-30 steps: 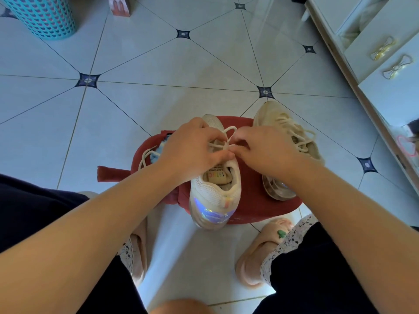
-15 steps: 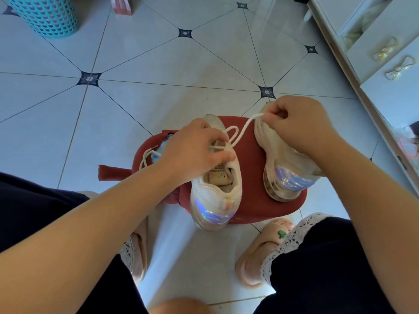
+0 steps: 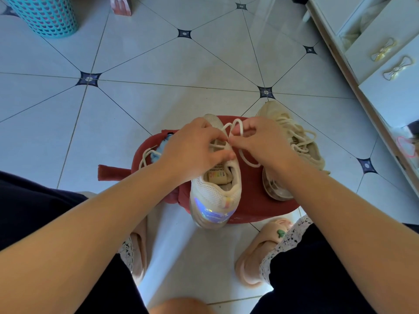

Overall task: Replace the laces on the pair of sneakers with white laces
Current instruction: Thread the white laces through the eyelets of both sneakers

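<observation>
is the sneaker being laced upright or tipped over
Upright: the sneaker stands on its sole on the red cloth item, heel toward the camera, opening facing up with the insole label showing.

We see a bright, daylit scene with a cool bluish cast over the tiled floor [image 3: 140,53]. The glossy tiles throw back a pale streak of glare near the top and a brighter band low in the middle. Shadows are soft and short, gathered under the sneaker [image 3: 215,196], whose heel patch glints in rainbow colours. Focus is crispest mid-frame, where the lace [image 3: 237,120] reads clearly. Toward the edges we find strong wide-angle bending: grout lines bow, the cabinet [image 3: 390,98] leans, the basket [image 3: 43,14] stretches, and the forearms [image 3: 90,234] loom large and slightly soft.
</observation>
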{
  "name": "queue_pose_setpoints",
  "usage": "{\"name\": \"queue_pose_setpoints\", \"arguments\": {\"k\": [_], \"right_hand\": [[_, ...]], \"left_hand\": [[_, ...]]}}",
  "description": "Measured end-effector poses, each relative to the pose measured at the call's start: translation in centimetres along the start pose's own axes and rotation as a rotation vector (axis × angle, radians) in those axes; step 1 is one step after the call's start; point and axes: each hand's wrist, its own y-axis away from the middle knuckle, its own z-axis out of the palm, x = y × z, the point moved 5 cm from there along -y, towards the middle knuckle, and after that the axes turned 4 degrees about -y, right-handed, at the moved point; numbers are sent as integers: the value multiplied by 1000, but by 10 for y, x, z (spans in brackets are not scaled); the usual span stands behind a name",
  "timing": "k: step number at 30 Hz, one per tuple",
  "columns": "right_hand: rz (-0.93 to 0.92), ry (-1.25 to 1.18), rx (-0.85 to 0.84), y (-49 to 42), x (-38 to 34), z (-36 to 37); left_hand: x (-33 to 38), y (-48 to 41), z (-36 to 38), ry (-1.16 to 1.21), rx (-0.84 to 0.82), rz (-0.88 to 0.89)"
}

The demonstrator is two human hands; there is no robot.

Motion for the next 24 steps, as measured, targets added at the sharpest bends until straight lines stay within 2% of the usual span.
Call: {"name": "queue_pose_setpoints", "arguments": {"k": [3,5,10,14,17,19,22,24], "right_hand": [[-79,209,205,-9,-11,-29],[-75,201,307,-13,-10,-50],[-126,229,345,-13,-15,-64],[-127,141,403,-15,-21,-77],[-162,231,395,-10,-21,-67],[-192,295,317,-7,-23,-52],[-197,485,-18,-2,-19,-20],[-193,547,-182,4,-17,-6]], "left_hand": [[-2,1,-1,8,-8,-6],[-4,0,-1,1,-15,-15],[-3,0,0,38,-23,-11],[-3,0,0,28,-27,-5],[-3,2,0,37,-22,2],[-2,3,-1,41,-9,7],[-1,6,-4,69,29,4],[-1,9,-6,87,47,3]]}}
